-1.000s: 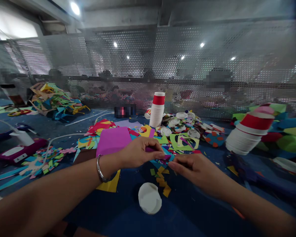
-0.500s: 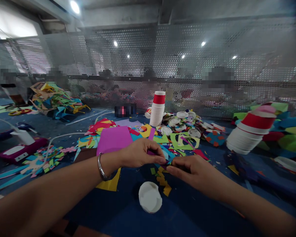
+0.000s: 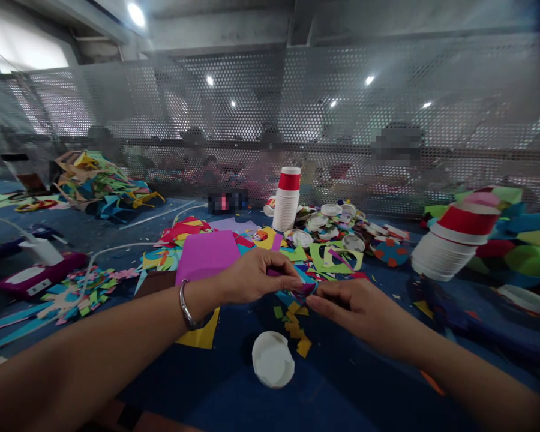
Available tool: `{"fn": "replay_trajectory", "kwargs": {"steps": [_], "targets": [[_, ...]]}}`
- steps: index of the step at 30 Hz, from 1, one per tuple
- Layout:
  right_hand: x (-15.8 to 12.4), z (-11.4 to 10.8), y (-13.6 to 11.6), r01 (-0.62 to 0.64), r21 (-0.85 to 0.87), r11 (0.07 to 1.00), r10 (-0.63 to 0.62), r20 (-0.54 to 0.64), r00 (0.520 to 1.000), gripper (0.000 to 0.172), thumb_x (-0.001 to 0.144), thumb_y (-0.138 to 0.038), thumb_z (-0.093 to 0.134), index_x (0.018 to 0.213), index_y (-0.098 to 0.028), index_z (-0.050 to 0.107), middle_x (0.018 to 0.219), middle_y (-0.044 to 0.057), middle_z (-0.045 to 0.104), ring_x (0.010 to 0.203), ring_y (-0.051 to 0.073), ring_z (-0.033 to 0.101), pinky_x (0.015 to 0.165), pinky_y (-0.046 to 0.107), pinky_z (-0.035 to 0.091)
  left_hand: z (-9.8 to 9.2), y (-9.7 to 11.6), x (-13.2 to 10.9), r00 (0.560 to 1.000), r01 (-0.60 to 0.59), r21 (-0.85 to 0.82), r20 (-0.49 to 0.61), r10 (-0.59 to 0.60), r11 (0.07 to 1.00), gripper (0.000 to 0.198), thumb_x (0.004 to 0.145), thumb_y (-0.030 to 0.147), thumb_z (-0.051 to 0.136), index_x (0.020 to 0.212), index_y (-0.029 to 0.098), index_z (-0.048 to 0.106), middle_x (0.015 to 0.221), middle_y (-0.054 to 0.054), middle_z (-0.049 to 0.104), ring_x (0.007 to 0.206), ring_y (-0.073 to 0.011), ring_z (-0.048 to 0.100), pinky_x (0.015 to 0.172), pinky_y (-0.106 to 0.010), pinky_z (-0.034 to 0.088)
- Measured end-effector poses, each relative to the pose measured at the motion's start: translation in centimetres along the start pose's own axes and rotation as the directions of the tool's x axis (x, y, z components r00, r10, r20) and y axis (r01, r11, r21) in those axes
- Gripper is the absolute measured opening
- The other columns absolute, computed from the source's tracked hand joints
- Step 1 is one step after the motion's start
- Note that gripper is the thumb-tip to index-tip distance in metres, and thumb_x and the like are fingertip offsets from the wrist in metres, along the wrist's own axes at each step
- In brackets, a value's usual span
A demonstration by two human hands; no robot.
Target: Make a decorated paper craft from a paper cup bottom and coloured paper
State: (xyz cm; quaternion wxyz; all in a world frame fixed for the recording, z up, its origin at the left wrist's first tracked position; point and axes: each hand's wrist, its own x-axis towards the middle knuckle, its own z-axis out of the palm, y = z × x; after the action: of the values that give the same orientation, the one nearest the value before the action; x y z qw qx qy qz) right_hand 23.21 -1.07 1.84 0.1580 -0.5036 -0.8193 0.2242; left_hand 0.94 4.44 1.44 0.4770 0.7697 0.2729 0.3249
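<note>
Over the middle of the blue table, my left hand [image 3: 265,277] and my right hand [image 3: 353,309] meet at the fingertips. Both pinch a small piece of purple paper [image 3: 306,289], most of it hidden by the fingers. A silver bangle circles my left wrist. Closer to me stands a shallow white paper cup base [image 3: 273,360], its open side up. Small yellow paper squares [image 3: 292,327] lie scattered between it and my hands. Beside my left hand is a stack of purple paper sheets [image 3: 207,255], with a yellow sheet [image 3: 204,333] under my left forearm.
Stacked paper cups [image 3: 285,207] stand beyond my hands; another tilted cup stack [image 3: 450,246] is at right. Cut cup bases [image 3: 328,225] and paper scraps heap at the back. On the left are a purple-and-white box [image 3: 40,273] with a cable and a scrap pile [image 3: 101,183].
The purple paper between my fingertips shows more now, and my fingers have drawn slightly apart. My right hand has shifted a little. The cup base stays in place.
</note>
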Motion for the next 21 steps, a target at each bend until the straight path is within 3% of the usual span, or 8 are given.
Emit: {"fn": "replay_trajectory", "kwargs": {"steps": [4, 8, 14, 21], "targets": [[0.1, -0.4, 0.2, -0.021, 0.058, 0.998, 0.025, -0.068, 0.997, 0.047, 0.095, -0.061, 0.046, 0.070, -0.021, 0.050, 0.062, -0.005, 0.038, 0.057, 0.012, 0.036, 0.052, 0.028, 0.025, -0.4, -0.6, 0.0, 0.988, 0.088, -0.138, -0.113, -0.104, 0.986, 0.019, 0.082, 0.035, 0.070, 0.080, 0.017, 0.067, 0.073, 0.002, 0.062, 0.066, -0.0092, 0.057, 0.068, -0.023, 0.046], [0.2, -0.5, 0.2, -0.028, 0.177, 0.984, 0.062, -0.186, 0.981, 0.048, 0.091, -0.065, 0.052, 0.070, -0.021, 0.050, 0.064, -0.005, 0.037, 0.058, 0.012, 0.035, 0.053, 0.027, 0.027, -0.3, -1.0, 0.1, 0.973, 0.144, -0.223, -0.148, -0.179, 0.964, 0.021, 0.081, 0.039, 0.070, 0.082, 0.019, 0.064, 0.073, 0.003, 0.061, 0.065, -0.0097, 0.058, 0.066, -0.022, 0.045], [0.6, 0.4, -0.5, 0.036, 0.285, 0.958, 0.039, -0.254, 0.967, 0.037, 0.089, -0.055, 0.059, 0.077, -0.020, 0.061, 0.069, -0.001, 0.052, 0.064, 0.014, 0.045, 0.057, 0.027, 0.036, 1.4, -0.1, -0.1, 0.971, 0.138, -0.219, -0.164, -0.176, 0.966, 0.015, 0.079, 0.033, 0.072, 0.076, 0.019, 0.068, 0.069, 0.004, 0.061, 0.064, -0.0090, 0.051, 0.060, -0.020, 0.038], [0.7, 1.1, -0.8, 0.081, 0.285, 0.955, 0.006, -0.293, 0.956, 0.033, 0.090, -0.049, 0.057, 0.076, -0.020, 0.061, 0.066, -0.003, 0.050, 0.061, 0.013, 0.044, 0.055, 0.025, 0.038, 2.6, -0.2, -0.1, 0.961, 0.147, -0.314, -0.178, -0.211, 0.938, 0.019, 0.076, 0.033, 0.077, 0.077, 0.017, 0.066, 0.066, 0.004, 0.059, 0.058, -0.0074, 0.048, 0.055, -0.021, 0.036]]}}
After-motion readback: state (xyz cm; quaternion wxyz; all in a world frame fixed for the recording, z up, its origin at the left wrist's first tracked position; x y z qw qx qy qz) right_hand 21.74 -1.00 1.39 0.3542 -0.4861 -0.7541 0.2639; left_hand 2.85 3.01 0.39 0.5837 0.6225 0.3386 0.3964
